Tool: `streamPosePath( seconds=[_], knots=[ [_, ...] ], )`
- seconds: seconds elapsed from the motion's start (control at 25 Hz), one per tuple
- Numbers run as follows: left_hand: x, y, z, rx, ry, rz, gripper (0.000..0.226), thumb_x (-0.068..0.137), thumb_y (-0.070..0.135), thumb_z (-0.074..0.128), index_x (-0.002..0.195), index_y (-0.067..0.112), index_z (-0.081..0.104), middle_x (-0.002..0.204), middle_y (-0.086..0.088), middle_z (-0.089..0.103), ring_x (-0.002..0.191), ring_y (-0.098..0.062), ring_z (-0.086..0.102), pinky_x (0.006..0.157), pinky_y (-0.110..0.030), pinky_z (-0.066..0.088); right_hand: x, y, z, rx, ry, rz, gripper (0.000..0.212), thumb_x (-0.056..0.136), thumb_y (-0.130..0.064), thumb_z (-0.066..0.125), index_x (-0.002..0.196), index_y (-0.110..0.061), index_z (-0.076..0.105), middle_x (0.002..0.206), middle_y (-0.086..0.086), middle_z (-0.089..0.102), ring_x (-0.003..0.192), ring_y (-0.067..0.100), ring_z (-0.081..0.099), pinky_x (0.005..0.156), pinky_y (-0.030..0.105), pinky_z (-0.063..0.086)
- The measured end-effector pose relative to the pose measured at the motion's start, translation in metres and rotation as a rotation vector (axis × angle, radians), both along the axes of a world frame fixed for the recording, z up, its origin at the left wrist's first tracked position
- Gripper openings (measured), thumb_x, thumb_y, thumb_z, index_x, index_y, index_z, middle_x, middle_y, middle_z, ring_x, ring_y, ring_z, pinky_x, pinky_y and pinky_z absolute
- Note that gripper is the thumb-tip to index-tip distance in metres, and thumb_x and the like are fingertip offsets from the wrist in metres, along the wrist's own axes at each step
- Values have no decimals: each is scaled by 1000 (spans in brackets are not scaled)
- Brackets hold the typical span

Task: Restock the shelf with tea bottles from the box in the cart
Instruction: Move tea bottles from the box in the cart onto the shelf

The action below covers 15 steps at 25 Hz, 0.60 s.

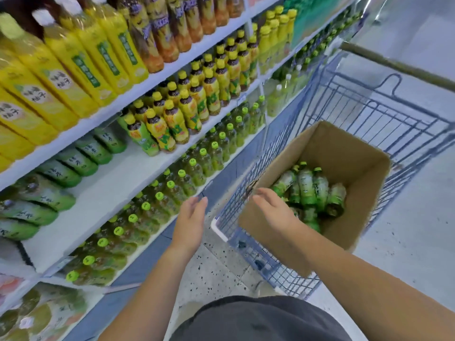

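Observation:
An open cardboard box [349, 153] stands in a blue wire cart [384, 112] at right. Several green-labelled tea bottles [310, 190] lie inside it. My right hand [273, 210] hovers over the box's near left rim, fingers relaxed and holding nothing. My left hand [189, 222] hangs flat in the aisle between cart and shelf, fingers straight and empty. On the white shelf [103, 190] at left, more green tea bottles [46, 190] lie on their sides along the back, with bare shelf board in front of them.
Yellow-capped bottles [172, 124] stand at the right of the same shelf. Rows of green-capped bottles [152, 205] fill the shelf below; large yellow bottles [73, 65] fill the one above. Speckled floor [216, 271] lies between shelf and cart.

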State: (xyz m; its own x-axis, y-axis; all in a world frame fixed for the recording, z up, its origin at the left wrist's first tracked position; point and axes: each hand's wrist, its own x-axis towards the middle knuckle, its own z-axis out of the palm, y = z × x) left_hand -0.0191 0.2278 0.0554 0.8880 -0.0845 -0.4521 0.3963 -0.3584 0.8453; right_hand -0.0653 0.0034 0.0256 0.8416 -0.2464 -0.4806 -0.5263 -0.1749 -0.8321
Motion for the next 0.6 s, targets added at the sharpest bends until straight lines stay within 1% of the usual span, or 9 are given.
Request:
streamPosePath(
  seconds=[0.12,0.16,0.24,0.28,0.32,0.4,0.48,0.56,0.6],
  knots=[
    [-1,-46,1,-14,28,-86,52,100,56,50,144,29,48,127,21,51,111,11,50,74,-8,39,-14,-42,-4,29,37,-81,55,103,-47,49,152,-22,40,134,-6,54,114,10,52,80,17,39],
    [-1,-62,1,-6,42,-125,53,100,57,50,146,29,47,128,20,49,110,10,49,76,-8,38,-19,-56,-5,44,51,-111,55,103,-48,48,152,-23,40,132,-8,54,113,10,52,81,16,41],
    [2,-91,1,12,62,-193,55,101,55,49,148,28,45,134,17,48,115,3,49,84,-14,35,-28,-78,-11,73,80,-186,55,103,-48,48,152,-24,39,134,-8,53,112,10,52,88,22,43],
    [4,-106,2,15,66,-230,55,102,54,49,148,26,45,137,15,49,113,6,50,84,-14,35,-31,-88,-14,80,96,-233,55,103,-47,48,152,-24,39,135,-7,54,110,10,54,88,25,42],
    [8,-123,2,21,73,-275,54,102,53,49,148,26,45,137,15,51,109,13,49,82,-11,35,-33,-97,-18,84,112,-286,55,103,-47,48,152,-24,39,135,-6,55,104,8,57,84,24,43],
    [17,-156,-1,27,90,-368,53,102,52,49,148,26,46,129,21,54,104,20,46,79,-9,35,-38,-113,-24,92,147,-382,56,103,-48,46,153,-24,38,135,-4,55,98,6,57,76,20,42],
    [25,-189,-6,18,100,-470,53,102,52,49,148,27,45,119,30,50,101,20,45,78,-10,34,-43,-126,-32,99,189,-460,60,103,-51,45,155,-22,35,145,-1,50,110,12,51,83,22,40],
    [35,-222,-19,34,86,-587,56,101,55,47,149,26,43,120,26,50,102,15,46,79,-13,34,-47,-137,-44,84,229,-549,63,103,-52,45,155,-20,34,150,1,48,123,16,48,93,27,35],
    [42,-237,-27,43,88,-638,60,100,58,47,150,26,41,125,21,51,105,10,48,82,-17,35,-47,-140,-51,69,256,-590,63,102,-53,45,155,-20,35,150,2,48,127,18,48,96,29,34]
  ],
)
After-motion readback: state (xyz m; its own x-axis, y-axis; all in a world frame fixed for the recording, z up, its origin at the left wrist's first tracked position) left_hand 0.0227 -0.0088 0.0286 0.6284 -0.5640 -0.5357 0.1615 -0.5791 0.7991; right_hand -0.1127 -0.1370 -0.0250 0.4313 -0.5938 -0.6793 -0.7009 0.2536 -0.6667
